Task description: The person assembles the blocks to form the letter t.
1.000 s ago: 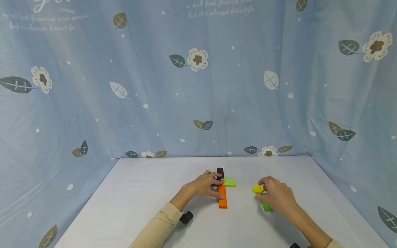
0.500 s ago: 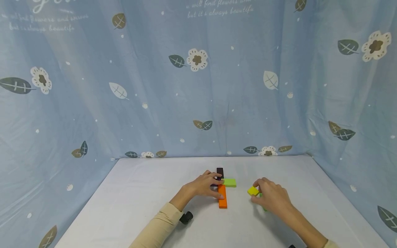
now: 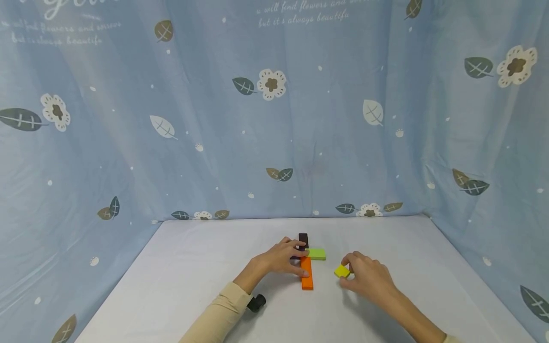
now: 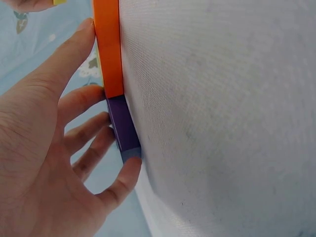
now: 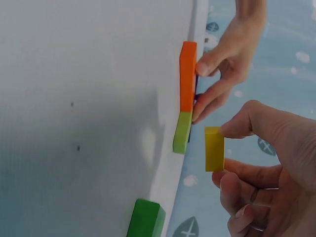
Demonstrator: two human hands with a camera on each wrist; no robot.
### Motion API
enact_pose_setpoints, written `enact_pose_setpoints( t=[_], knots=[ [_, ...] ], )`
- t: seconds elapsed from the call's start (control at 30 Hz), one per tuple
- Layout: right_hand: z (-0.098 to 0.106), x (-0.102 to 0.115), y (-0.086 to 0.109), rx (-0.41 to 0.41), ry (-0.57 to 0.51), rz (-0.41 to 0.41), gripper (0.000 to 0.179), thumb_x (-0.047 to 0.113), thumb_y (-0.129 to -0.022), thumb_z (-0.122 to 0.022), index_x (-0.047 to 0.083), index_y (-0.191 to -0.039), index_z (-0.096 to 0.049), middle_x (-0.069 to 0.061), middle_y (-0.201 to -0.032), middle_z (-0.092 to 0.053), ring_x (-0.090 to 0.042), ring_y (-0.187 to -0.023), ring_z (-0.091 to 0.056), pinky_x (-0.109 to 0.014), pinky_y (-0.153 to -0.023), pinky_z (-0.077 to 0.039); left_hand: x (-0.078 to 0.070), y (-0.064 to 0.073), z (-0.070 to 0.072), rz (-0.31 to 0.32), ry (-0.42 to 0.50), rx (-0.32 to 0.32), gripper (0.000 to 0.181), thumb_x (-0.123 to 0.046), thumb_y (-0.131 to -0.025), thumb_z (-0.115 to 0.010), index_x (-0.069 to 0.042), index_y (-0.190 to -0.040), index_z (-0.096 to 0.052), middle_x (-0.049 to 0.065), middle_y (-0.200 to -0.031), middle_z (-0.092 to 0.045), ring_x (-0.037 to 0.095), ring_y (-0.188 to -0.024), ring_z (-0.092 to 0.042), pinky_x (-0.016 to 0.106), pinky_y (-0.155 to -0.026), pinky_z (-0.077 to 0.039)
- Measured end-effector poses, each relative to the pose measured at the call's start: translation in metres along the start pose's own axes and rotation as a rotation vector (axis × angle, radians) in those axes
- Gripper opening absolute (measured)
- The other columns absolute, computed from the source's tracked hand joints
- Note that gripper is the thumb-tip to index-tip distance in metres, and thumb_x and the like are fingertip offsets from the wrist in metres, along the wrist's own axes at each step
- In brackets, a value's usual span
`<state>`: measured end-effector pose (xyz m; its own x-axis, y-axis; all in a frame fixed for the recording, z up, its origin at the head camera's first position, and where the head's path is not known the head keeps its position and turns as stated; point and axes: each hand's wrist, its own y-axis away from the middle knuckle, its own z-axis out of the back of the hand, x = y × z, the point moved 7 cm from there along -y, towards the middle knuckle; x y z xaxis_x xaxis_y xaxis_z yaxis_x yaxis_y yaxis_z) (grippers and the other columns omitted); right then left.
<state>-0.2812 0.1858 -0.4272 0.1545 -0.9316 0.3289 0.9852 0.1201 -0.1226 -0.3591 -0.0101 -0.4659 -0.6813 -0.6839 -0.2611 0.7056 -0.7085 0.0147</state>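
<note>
My left hand [image 3: 279, 258] rests on a group of flat blocks on the white table. Its thumb touches an orange block [image 3: 307, 278], and the other fingers lie along a purple block [image 4: 123, 126] that meets the orange one end to end. From the group a lime-green block [image 3: 317, 254] sticks out to the right, and a dark block [image 3: 303, 239] points away at the back. My right hand [image 3: 370, 277] pinches a small yellow block [image 3: 342, 271] between thumb and fingertips, raised off the table and to the right of the group.
A green block [image 5: 146, 217] lies on the table [image 3: 206, 267] near my right hand, hidden in the head view. Behind and at the sides hangs a blue patterned curtain [image 3: 214, 143]. A black device [image 3: 257, 303] is strapped at my left wrist.
My right hand has carried the yellow block left and nearer to me, away from the green block, which the hand now covers in the head view. My left hand has stayed on the blocks.
</note>
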Motion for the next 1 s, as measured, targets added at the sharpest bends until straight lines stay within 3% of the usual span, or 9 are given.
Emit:
enact_pose_setpoints(
  t=[0.5,0.77,1.0],
  knots=[
    [-0.019,0.016,0.0,0.088,-0.055,0.012,0.033,0.029,-0.068,-0.085,0.015,-0.093,-0.07,0.004,-0.079,-0.06,-0.012,-0.061,-0.049,-0.028,-0.057,-0.045,0.0,-0.002,0.001,-0.001,-0.006,-0.01,0.07,-0.064,-0.081,-0.068,-0.027,-0.14,-0.056,-0.004,-0.153,-0.044,0.016,-0.122,-0.043,0.031,-0.096,-0.044],
    [-0.026,0.026,0.004,0.095,-0.054,0.062,0.03,0.03,-0.068,-0.085,0.016,-0.089,-0.07,0.006,-0.075,-0.058,-0.01,-0.06,-0.047,-0.025,-0.057,-0.041,0.0,-0.002,0.0,-0.001,-0.007,-0.007,0.071,-0.064,-0.081,-0.068,-0.027,-0.14,-0.056,-0.003,-0.152,-0.044,0.016,-0.121,-0.043,0.031,-0.095,-0.044],
    [-0.033,0.036,0.008,0.152,-0.08,0.097,0.029,0.029,-0.07,-0.084,0.016,-0.091,-0.07,0.006,-0.076,-0.058,-0.01,-0.062,-0.048,-0.022,-0.054,-0.041,0.0,-0.001,0.0,0.01,-0.003,-0.005,0.07,-0.063,-0.081,-0.069,-0.027,-0.139,-0.056,-0.003,-0.152,-0.044,0.017,-0.122,-0.043,0.033,-0.097,-0.044]
  ],
)
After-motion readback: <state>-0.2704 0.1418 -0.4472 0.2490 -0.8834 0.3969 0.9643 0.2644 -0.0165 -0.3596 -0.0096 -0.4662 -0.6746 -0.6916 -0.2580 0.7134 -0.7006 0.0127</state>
